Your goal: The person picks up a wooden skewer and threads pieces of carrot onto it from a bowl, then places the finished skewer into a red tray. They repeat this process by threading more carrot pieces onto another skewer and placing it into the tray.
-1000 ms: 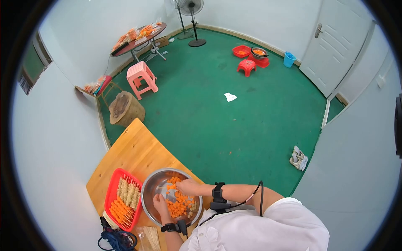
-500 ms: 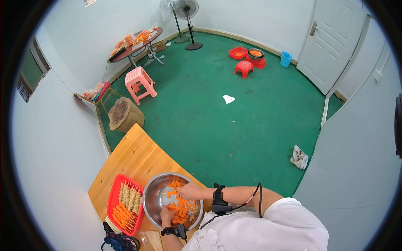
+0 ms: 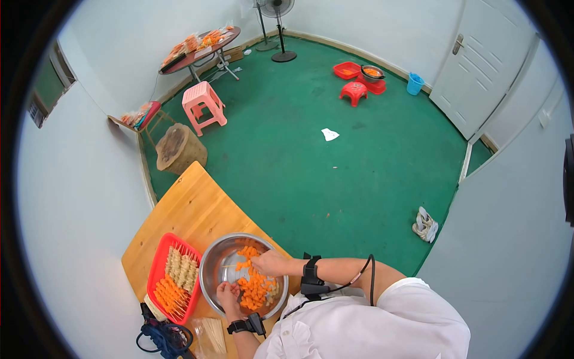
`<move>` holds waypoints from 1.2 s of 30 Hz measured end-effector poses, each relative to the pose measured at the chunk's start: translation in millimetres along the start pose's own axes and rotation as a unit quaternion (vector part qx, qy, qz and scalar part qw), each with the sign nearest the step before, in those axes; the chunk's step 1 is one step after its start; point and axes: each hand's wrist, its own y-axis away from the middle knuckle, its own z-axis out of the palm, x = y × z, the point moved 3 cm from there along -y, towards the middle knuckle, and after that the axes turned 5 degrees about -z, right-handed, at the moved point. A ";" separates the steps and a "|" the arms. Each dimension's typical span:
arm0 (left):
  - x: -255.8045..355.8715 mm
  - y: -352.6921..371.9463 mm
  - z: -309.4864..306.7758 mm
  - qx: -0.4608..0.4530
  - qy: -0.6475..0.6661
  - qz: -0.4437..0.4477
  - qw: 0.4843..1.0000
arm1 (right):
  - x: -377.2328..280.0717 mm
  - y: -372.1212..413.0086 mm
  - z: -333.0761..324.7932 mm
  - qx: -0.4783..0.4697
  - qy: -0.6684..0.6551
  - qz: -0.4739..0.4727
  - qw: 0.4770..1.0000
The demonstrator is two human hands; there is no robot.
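Note:
A steel bowl (image 3: 210,293) holds many orange chunks (image 3: 256,292) that look like carrot, and a few pale chunks (image 3: 272,293) at its right side. My right hand (image 3: 270,263) is closed inside the bowl's upper right, on a thin skewer (image 3: 229,265) that points left, with orange pieces along it by the fingers. Lower left in the bowl is my left hand (image 3: 228,295), its fingers curled together beside the orange chunks; whatever they pinch is too small to make out. Left of the bowl, a red basket (image 3: 156,267) carries rows of skewers, pale ones (image 3: 181,268) above orange ones (image 3: 171,295).
Bare skewers (image 3: 212,335) in a plastic bag lie at the wooden table's (image 3: 194,206) near edge, beside a dark blue bundle (image 3: 164,338). Beyond stand a tree stump (image 3: 181,148), a pink stool (image 3: 203,107), and a round table (image 3: 200,52) with bagged orange food.
My left hand has drawn back slightly left and up from the orange chunks. My right hand stays at much the same spot in the bowl. The whole view has tilted a little downward.

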 end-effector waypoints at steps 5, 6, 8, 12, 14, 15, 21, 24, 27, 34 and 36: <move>-9.7 -5.6 -9.9 -0.024 0.186 -0.050 0.981 | 0.5 1.9 -0.5 -0.005 -0.003 -0.002 1.000; -9.7 -5.8 -10.6 -0.029 0.216 -0.063 0.974 | 0.7 2.0 -0.7 -0.003 -0.001 0.000 1.000; -10.0 -4.4 -10.2 -0.039 0.276 -0.089 0.956 | -0.7 2.9 -1.1 0.001 -0.005 -0.003 1.000; -11.3 0.0 -9.1 -0.041 0.285 -0.085 0.954 | -7.8 3.1 -4.3 -0.004 -0.003 0.001 1.000; -12.8 5.4 -8.9 -0.053 0.284 -0.076 0.954 | -8.4 3.7 -6.5 -0.013 0.026 0.003 1.000; -15.9 3.6 -6.4 -0.069 0.292 -0.085 0.950 | -10.3 4.1 -6.0 -0.023 0.037 -0.001 0.999; -8.0 5.8 1.7 -0.127 0.360 -0.067 0.922 | 10.6 1.8 17.2 -0.073 0.061 -0.034 0.995; -9.7 -2.1 4.8 -0.139 0.391 -0.068 0.907 | 1.0 -0.7 3.2 0.018 0.014 -0.044 0.999; -3.9 2.8 7.5 -0.108 0.364 -0.079 0.922 | -3.7 -3.0 1.1 0.004 0.034 -0.046 0.998; -7.3 0.7 8.9 -0.129 0.361 -0.061 0.922 | -6.9 -4.1 0.9 -0.031 0.037 -0.063 0.997; -4.6 0.3 10.6 -0.136 0.356 -0.049 0.923 | -6.0 -4.1 2.3 -0.041 0.038 -0.072 0.996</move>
